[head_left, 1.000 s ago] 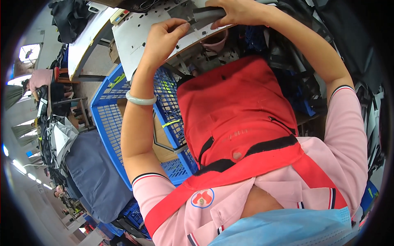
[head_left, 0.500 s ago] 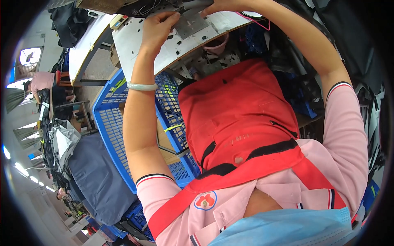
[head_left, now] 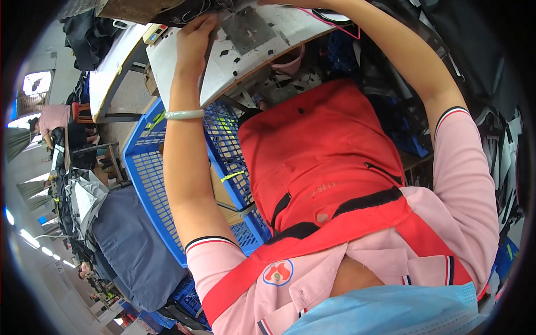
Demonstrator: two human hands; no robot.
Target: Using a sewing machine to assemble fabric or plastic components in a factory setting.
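Note:
My left hand [head_left: 194, 42] is at the far left part of a white worktable [head_left: 226, 68], its fingers pinched together at a dark, narrow strip [head_left: 209, 53] that hangs down beside the hand. The strip's upper end is lost among dark things at the top edge. To the right of this hand, a flat grey metal plate [head_left: 245, 32] lies on the tabletop with small dark bits around it. My right hand [head_left: 304, 3] is mostly cut off by the upper edge, so its fingers and anything in them are hidden.
Beside my left forearm stands a blue plastic crate [head_left: 149, 184]. A pink basket [head_left: 290, 61] is under the table edge, and a pink cord [head_left: 335, 25] crosses the right end. Dark blue fabric [head_left: 137, 240] is piled at left. Farther off, a person [head_left: 54, 120] bends over a table.
My left hand has moved left, away from the metal plate, and the dark strip now shows beside it. My right hand has slid up and left, mostly out of the picture.

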